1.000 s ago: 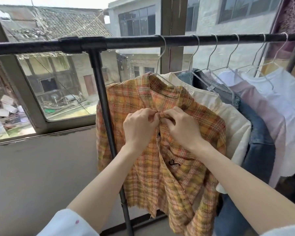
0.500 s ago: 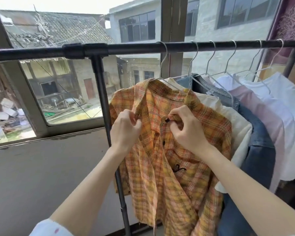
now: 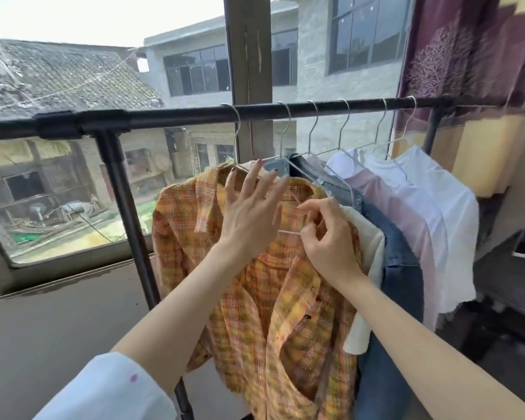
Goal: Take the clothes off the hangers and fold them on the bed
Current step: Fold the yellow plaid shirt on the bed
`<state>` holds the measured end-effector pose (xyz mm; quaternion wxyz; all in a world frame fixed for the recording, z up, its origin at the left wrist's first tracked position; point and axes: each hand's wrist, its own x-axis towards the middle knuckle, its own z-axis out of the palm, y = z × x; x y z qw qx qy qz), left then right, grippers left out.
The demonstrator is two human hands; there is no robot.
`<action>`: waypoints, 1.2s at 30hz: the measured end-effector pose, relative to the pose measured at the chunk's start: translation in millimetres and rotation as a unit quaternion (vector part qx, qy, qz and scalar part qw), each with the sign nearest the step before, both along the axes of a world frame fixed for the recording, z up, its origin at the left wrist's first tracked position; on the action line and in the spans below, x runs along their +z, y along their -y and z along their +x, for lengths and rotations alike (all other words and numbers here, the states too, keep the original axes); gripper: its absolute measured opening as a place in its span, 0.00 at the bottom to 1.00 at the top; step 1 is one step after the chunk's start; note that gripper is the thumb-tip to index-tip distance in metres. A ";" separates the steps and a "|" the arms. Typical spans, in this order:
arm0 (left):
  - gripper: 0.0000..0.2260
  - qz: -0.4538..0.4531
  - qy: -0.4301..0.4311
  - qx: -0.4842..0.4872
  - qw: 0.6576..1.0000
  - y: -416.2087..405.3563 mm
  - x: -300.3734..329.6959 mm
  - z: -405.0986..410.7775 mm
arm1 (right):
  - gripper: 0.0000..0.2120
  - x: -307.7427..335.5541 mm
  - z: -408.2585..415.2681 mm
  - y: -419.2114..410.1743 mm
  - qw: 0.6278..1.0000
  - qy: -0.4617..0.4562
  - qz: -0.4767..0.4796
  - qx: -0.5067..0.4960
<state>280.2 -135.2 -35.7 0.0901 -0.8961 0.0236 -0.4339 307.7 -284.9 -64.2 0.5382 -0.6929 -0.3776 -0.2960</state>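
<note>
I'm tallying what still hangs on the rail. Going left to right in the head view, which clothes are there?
Plaid shirt → cream top → denim jacket → pink top → white shirt.

Both forearms reach up toward 12 o'clock, the left hand point(image 3: 249, 213) with fingers spread straight, the right hand point(image 3: 325, 237) at its 3 o'clock, fingers curled in a pinch.

Daylit wide glass window point(image 3: 73, 192) with a worn wooden mullion point(image 3: 249, 56), grey tiled roof point(image 3: 58, 77) outside, maroon patterned curtain point(image 3: 467, 50), dull grey wall point(image 3: 43, 322) stood below.
</note>
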 end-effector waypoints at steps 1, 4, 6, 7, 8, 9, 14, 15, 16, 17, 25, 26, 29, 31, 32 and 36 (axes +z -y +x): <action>0.19 -0.011 -0.008 -0.001 1.000 0.5 0.5 3.3 | 0.12 3.2 2.3 4.4 1.000 0.002 0.014 -0.025; 0.13 -0.059 0.036 -0.074 0.995 -0.2 2.4 4.5 | 0.16 17.1 11.4 21.4 0.995 0.001 0.052 -0.081; 0.12 -0.082 0.057 -0.127 0.987 -4.3 2.3 -1.2 | 0.17 26.8 17.2 30.8 0.994 0.000 0.048 -0.095; 0.12 -0.084 0.059 -0.143 0.984 -6.4 2.6 -4.9 | 0.17 30.9 19.8 34.0 0.994 0.005 0.043 -0.098; 0.12 -0.085 0.057 -0.153 0.983 -9.2 2.6 -8.8 | 0.17 34.6 21.7 35.9 0.994 0.009 0.038 -0.100; 0.13 -0.088 0.051 -0.162 0.982 -10.9 2.7 -12.5 | 0.17 37.6 22.9 36.8 0.994 0.010 0.034 -0.104; 0.16 -0.122 0.027 -0.177 0.976 -19.5 3.4 -22.1 | 0.16 45.5 34.7 36.5 0.988 0.053 0.039 -0.143; 0.17 -0.128 0.023 -0.174 0.976 -21.1 3.4 -22.4 | 0.16 44.9 36.8 34.3 0.985 0.067 0.026 -0.155; 0.17 -0.133 0.025 -0.172 0.976 -23.7 2.4 -22.6 | 0.16 42.9 37.8 31.1 0.983 0.083 0.007 -0.165; 0.17 -0.132 0.031 -0.173 0.976 -26.5 1.1 -22.8 | 0.16 40.1 39.2 28.4 0.979 0.100 -0.014 -0.175; 0.24 -0.150 0.011 -0.218 0.964 -35.0 12.5 -40.8 | 0.15 45.9 45.7 17.1 0.973 0.121 -0.046 -0.191; 0.25 -0.153 0.020 -0.212 0.965 -32.6 10.6 -39.7 | 0.15 46.3 39.6 9.5 0.976 0.126 -0.050 -0.169; 0.24 -0.209 0.107 -0.171 0.957 -31.6 -5.2 -36.1 | 0.19 41.5 26.9 -5.9 0.985 0.129 -0.030 -0.113; 0.27 -0.259 0.159 -0.078 0.949 -42.0 -15.9 -32.4 | 0.16 35.9 25.1 -6.8 0.987 0.126 -0.012 -0.099; 0.29 -0.289 0.153 -0.022 0.945 -48.8 -20.0 -29.6 | 0.16 34.0 25.2 -6.1 0.988 0.119 -0.008 -0.096; 0.16 -0.473 -0.023 0.064 0.879 -77.4 -39.0 -22.5 | 0.15 22.1 21.1 -3.4 0.993 0.081 -0.004 -0.089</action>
